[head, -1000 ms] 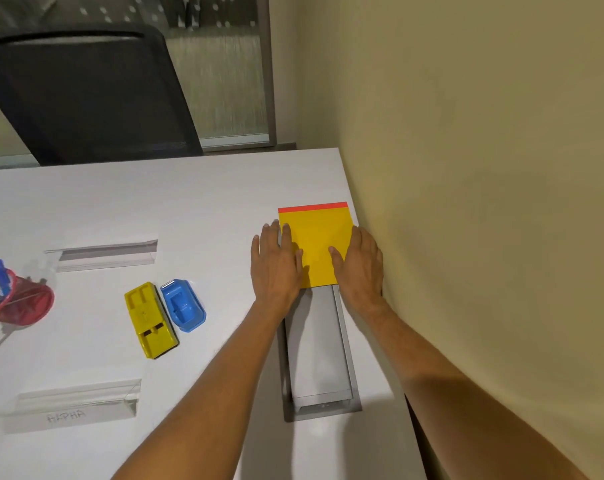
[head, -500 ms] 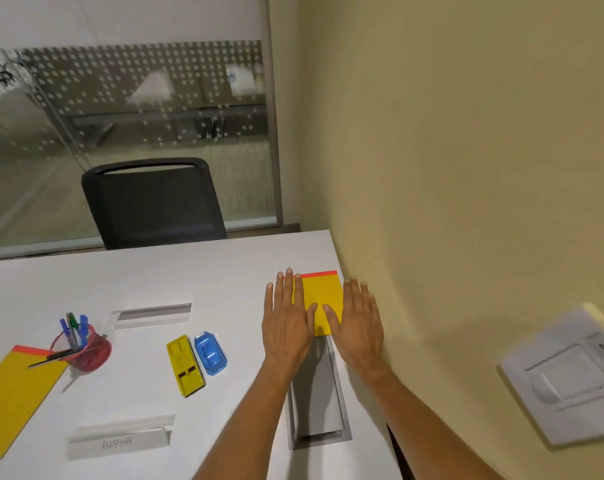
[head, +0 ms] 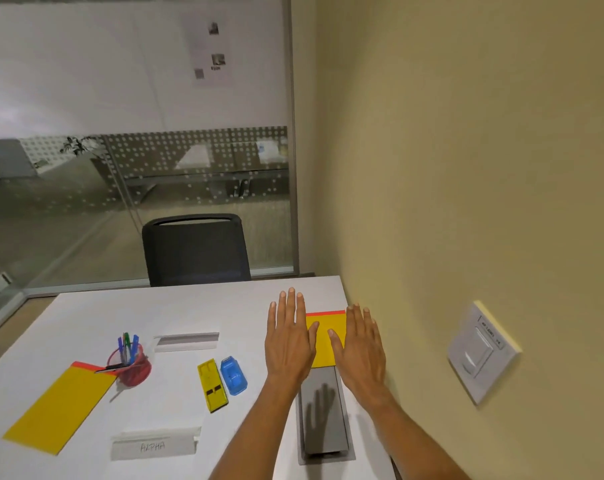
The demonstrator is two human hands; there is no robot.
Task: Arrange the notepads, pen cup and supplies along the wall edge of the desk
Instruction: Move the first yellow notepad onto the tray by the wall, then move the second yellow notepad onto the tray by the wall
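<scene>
Two yellow notepads, each with a red top strip: one (head: pixel 326 336) flat by the wall between your hands, the other (head: pixel 59 408) far left on the white desk (head: pixel 207 303). Your left hand (head: pixel 288 344) and right hand (head: pixel 361 344) are spread flat, fingers splayed, gripping nothing. One red mesh pen cup (head: pixel 130 365), several pens. One yellow stapler (head: pixel 212 384), one blue plastic stapler (head: pixel 234 375), touching. Two white folded name cards.

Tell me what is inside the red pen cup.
The red pen cup holds several pens standing up: blue ones and a green one show above the rim. A dark pen lies across its near rim. The cup's bottom is hidden, so anything smaller inside cannot be seen.
</scene>
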